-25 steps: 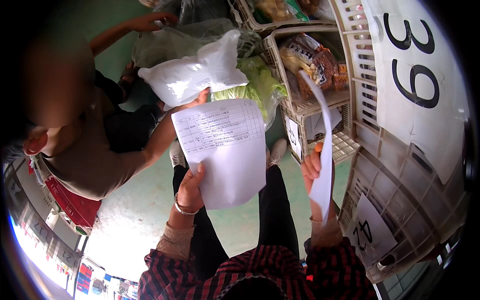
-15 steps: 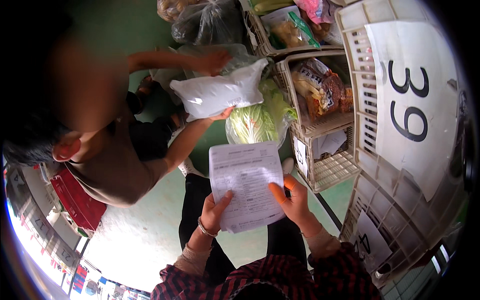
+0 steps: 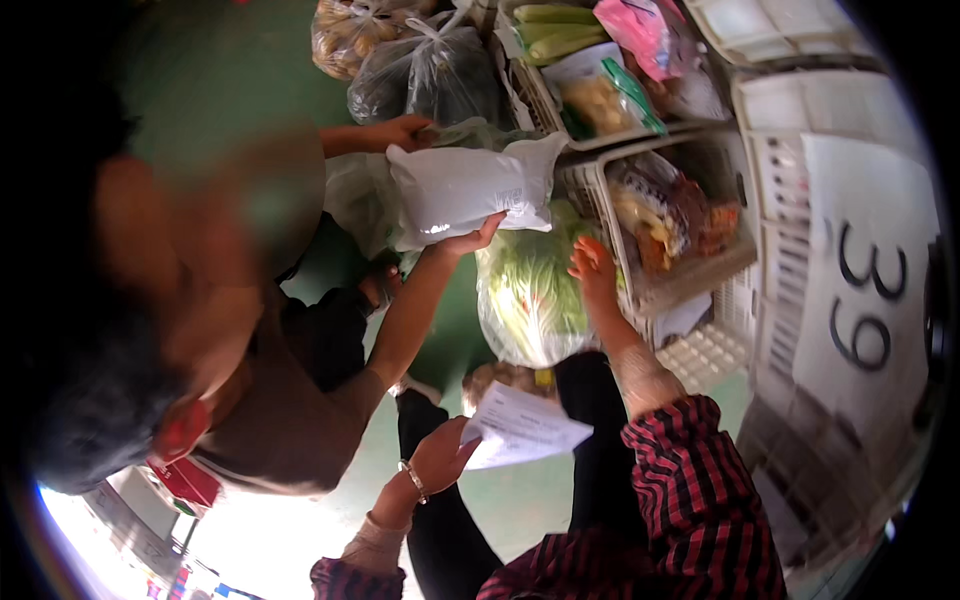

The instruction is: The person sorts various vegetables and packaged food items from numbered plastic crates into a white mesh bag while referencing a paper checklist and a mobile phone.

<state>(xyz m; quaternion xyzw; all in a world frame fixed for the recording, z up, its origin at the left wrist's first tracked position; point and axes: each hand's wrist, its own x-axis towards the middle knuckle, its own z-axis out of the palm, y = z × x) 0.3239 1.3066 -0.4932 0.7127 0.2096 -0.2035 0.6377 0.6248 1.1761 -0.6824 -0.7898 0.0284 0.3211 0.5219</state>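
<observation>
Several printed white sheets point(image 3: 525, 432), tilted and bent, are gripped by my left hand point(image 3: 445, 455) at their left edge. My right hand point(image 3: 594, 272), with orange covers on some fingers, is stretched forward over the right side of a bagged napa cabbage point(image 3: 535, 300). Its fingers are slightly bent and apart, with nothing seen in them. Beside it a co-worker's hand point(image 3: 478, 238) supports a plump white bag point(image 3: 470, 190) from below. The co-worker's other hand point(image 3: 400, 132) is behind that bag, near clear plastic.
Right of the cabbage stands a crate point(image 3: 672, 290) of packaged food. Beyond it another crate point(image 3: 595, 137) holds green vegetables and bags. Tall crates with a numbered sheet point(image 3: 860, 240) line the right. Knotted bags point(image 3: 435, 75) lie far off; a brownish bag point(image 3: 510, 376) sits between my legs.
My right hand has let go of the sheets and moved forward to the cabbage. My left hand has lowered the sheets, uncovering the brownish bag. The co-worker's white bag appears farther right.
</observation>
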